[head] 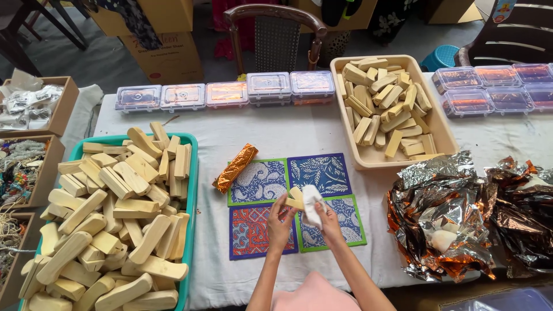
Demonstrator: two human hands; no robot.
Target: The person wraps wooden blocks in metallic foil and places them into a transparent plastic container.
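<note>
A small pale wooden block (295, 199) is held in the left hand (280, 222), whose fingers are closed around its lower end, above four patterned mats (257, 179) laid out on the bench (230, 132). A white cloth (311, 206) is gripped in the right hand (329, 222), closed about it and pressed against the block's side; whether the cloth covers the far face cannot be told from this angle. Wiping would best be done with the block pinched by its ends only, so that each long face is left free for the cloth, and turned between strokes over the mats. A foil-wrapped piece (235, 167) lies at the upper left mat's edge. A green tray (190, 173) heaped with larger wooden pieces stands to the left, a beige tub (443, 135) of smaller blocks to the upper right, and crumpled foil sheets (443, 213) to the right.
</note>
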